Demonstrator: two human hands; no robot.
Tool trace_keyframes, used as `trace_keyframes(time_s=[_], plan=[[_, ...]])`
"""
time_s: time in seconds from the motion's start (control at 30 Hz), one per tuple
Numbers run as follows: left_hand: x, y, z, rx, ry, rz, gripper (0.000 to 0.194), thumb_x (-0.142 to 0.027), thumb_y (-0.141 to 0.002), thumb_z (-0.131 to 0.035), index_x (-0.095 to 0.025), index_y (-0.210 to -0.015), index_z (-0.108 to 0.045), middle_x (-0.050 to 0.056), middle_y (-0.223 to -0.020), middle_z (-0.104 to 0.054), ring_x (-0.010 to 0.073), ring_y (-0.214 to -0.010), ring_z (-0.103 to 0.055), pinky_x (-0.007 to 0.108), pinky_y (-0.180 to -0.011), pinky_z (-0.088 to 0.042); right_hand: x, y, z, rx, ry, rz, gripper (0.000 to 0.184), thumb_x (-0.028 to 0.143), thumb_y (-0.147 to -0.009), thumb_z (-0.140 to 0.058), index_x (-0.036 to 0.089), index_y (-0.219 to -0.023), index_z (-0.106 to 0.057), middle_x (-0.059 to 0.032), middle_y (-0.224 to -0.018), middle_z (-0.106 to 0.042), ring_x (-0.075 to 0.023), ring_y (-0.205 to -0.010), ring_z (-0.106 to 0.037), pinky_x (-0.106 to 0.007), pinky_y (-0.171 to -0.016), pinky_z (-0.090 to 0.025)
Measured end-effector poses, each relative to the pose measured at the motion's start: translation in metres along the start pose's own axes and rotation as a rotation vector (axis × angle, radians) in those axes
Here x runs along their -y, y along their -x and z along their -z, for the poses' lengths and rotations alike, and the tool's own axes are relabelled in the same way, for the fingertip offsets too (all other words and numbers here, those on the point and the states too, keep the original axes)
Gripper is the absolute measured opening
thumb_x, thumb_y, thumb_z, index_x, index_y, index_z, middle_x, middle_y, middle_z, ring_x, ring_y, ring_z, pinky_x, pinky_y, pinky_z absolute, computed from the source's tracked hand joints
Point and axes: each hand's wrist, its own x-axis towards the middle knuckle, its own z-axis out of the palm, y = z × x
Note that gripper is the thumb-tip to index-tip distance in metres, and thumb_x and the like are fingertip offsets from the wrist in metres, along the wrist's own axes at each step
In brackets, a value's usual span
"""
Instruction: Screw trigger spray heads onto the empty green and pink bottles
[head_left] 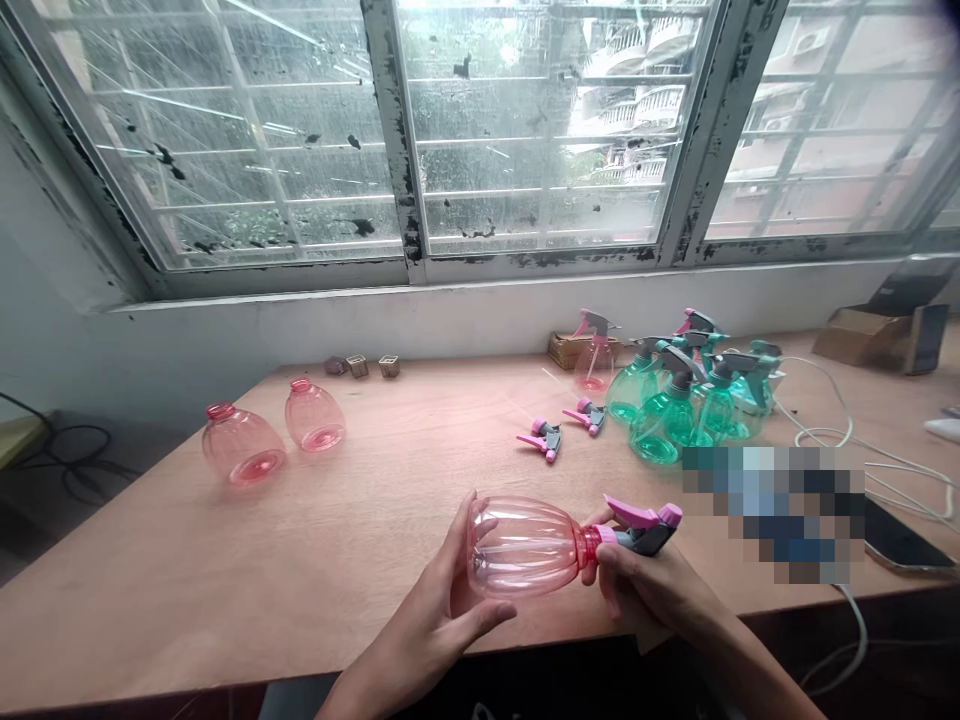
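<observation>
A clear pink spray bottle (525,545) lies sideways in the air above the table's front edge, its neck to the right. My left hand (442,595) is wrapped round the bottle's base. At the neck, my right hand (637,575) grips the pink collar of the grey and pink spray head (645,525), which sits on the bottle's mouth. How tightly it is screwed on I cannot tell. Beyond my hands lie two loose spray heads, one (544,440) nearer and another (586,415) behind it. Two pink bottles without heads, one (244,445) and another (315,415), stand at the left.
Several green spray bottles (664,420) cluster at the back right, beside a pink bottle with a head (595,360). A phone (907,535) and white cables (832,400) lie at the right. Small blocks (358,367) sit near the wall under the window (540,140).
</observation>
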Motion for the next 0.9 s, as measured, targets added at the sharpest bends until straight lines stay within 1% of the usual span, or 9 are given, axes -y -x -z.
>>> trace_keyframes(time_s=[0.1,0.2,0.27,0.33,0.43,0.57,0.7,0.77,0.9], plan=[[-0.0028,0.0025,0.0005,0.009,0.009,0.012,0.089,-0.046,-0.094,-0.069,-0.033,-0.161,-0.012,0.001,-0.170,-0.014,0.0292,-0.156,-0.012,0.045,-0.129,-0.014,-0.0002,-0.0011,0.0001,-0.003,-0.007,0.014,0.034,0.045,-0.088,-0.075,0.017,-0.097,-0.058,-0.0044,-0.071,-0.077,-0.0121,-0.045,-0.061,-0.022,-0.046,-0.042],[-0.0041,0.0027,0.0006,-0.030,0.067,0.017,0.079,-0.050,-0.097,-0.062,-0.031,-0.160,-0.018,0.003,-0.169,-0.018,0.0287,-0.156,-0.013,0.044,-0.128,-0.021,0.0002,-0.0019,-0.0015,-0.017,0.001,0.002,0.033,0.045,-0.089,-0.075,0.017,-0.095,-0.058,-0.0042,-0.069,-0.077,-0.0113,-0.044,-0.061,-0.021,-0.046,-0.042],[-0.0043,0.0016,0.0001,-0.041,0.127,0.020,0.081,-0.049,-0.095,-0.067,-0.032,-0.159,-0.021,0.004,-0.169,-0.022,0.0290,-0.154,-0.020,0.043,-0.125,-0.028,0.0008,-0.0023,-0.0030,-0.028,0.000,-0.018,0.033,0.046,-0.090,-0.073,0.018,-0.091,-0.058,-0.0043,-0.067,-0.077,-0.0115,-0.043,-0.062,-0.020,-0.046,-0.041],[-0.0041,0.0001,-0.0006,-0.023,0.149,0.025,0.086,-0.044,-0.090,-0.075,-0.033,-0.158,-0.023,0.004,-0.168,-0.023,0.0292,-0.153,-0.026,0.042,-0.125,-0.030,0.0015,-0.0025,-0.0041,-0.050,-0.017,-0.034,0.033,0.047,-0.091,-0.071,0.018,-0.086,-0.058,-0.0036,-0.062,-0.076,-0.0115,-0.041,-0.062,-0.019,-0.044,-0.041],[-0.0028,-0.0022,-0.0009,-0.009,0.065,0.005,0.088,-0.034,-0.088,-0.078,-0.035,-0.158,-0.024,0.000,-0.169,-0.020,0.0279,-0.154,-0.022,0.040,-0.127,-0.025,0.0024,-0.0029,-0.0052,-0.079,-0.050,-0.033,0.033,0.047,-0.093,-0.069,0.017,-0.082,-0.058,-0.0030,-0.061,-0.075,-0.0106,-0.039,-0.062,-0.018,-0.043,-0.041],[0.0011,-0.0050,0.0005,-0.035,-0.027,-0.039,0.087,-0.028,-0.094,-0.070,-0.038,-0.160,-0.014,-0.003,-0.169,-0.018,0.0252,-0.155,-0.020,0.040,-0.128,-0.020,0.0018,-0.0036,-0.0063,-0.088,-0.049,-0.020,0.031,0.044,-0.092,-0.072,0.016,-0.083,-0.061,-0.0035,-0.064,-0.075,-0.0112,-0.043,-0.064,-0.020,-0.047,-0.046],[0.0002,-0.0039,0.0011,-0.042,-0.061,-0.019,0.093,-0.031,-0.092,-0.072,-0.033,-0.161,-0.009,0.000,-0.170,-0.016,0.0260,-0.155,-0.017,0.042,-0.129,-0.014,-0.0009,-0.0042,-0.0056,-0.085,-0.039,-0.029,0.029,0.044,-0.091,-0.073,0.016,-0.085,-0.063,-0.0037,-0.065,-0.075,-0.0128,-0.046,-0.064,-0.022,-0.049,-0.049],[-0.0022,-0.0020,0.0009,-0.048,-0.056,0.020,0.095,-0.035,-0.092,-0.072,-0.028,-0.161,-0.007,0.003,-0.169,-0.016,0.0265,-0.156,-0.015,0.043,-0.129,-0.015,-0.0019,-0.0045,-0.0044,-0.059,-0.022,-0.037,0.031,0.045,-0.090,-0.074,0.015,-0.083,-0.065,-0.0046,-0.066,-0.075,-0.0134,-0.047,-0.064,-0.023,-0.050,-0.048],[-0.0047,-0.0001,0.0005,-0.076,-0.030,0.050,0.087,-0.041,-0.093,-0.069,-0.023,-0.161,-0.018,0.006,-0.169,-0.018,0.0275,-0.156,-0.013,0.042,-0.128,-0.018,-0.0017,-0.0048,-0.0028,-0.013,0.019,-0.045,0.032,0.045,-0.088,-0.075,0.014,-0.082,-0.069,-0.0054,-0.071,-0.075,-0.0148,-0.054,-0.066,-0.025,-0.055,-0.049]])
